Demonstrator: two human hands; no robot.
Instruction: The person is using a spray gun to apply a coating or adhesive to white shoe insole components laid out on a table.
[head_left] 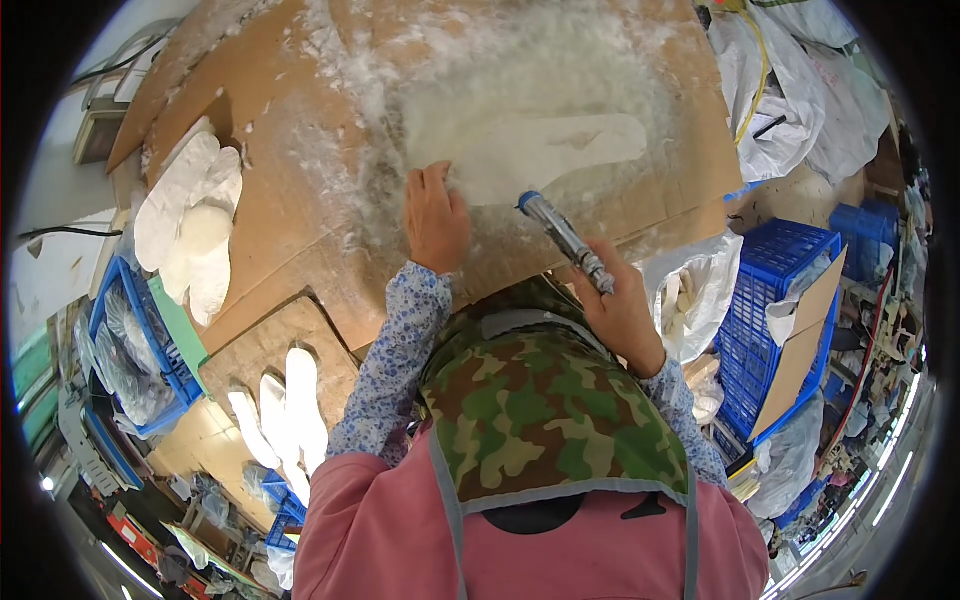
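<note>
On the cardboard in front of me lies a pale, sole-shaped piece [590, 143], its toe end pointing right. Thin, whitish fluffy material [640, 70] surrounds it. My left hand [437, 220] rests palm down by the piece's left end, fingers stretched forward and holding nothing. A slim cylindrical tool [565, 240], silver-grey with printing and a blue tip, is gripped in my right hand [622, 312]. Its tip points up and left, close to the piece's lower edge; whether they touch I cannot tell.
White sole-shaped pieces [190, 225] are piled at the cardboard's left side. More white pieces [290, 405] lie on a lower board. Blue crates [765, 290] stand at right, near a white plastic bag [700, 285]. Another blue crate [185, 385] with plastic bags is at left. Lint dusts the cardboard [310, 215].
</note>
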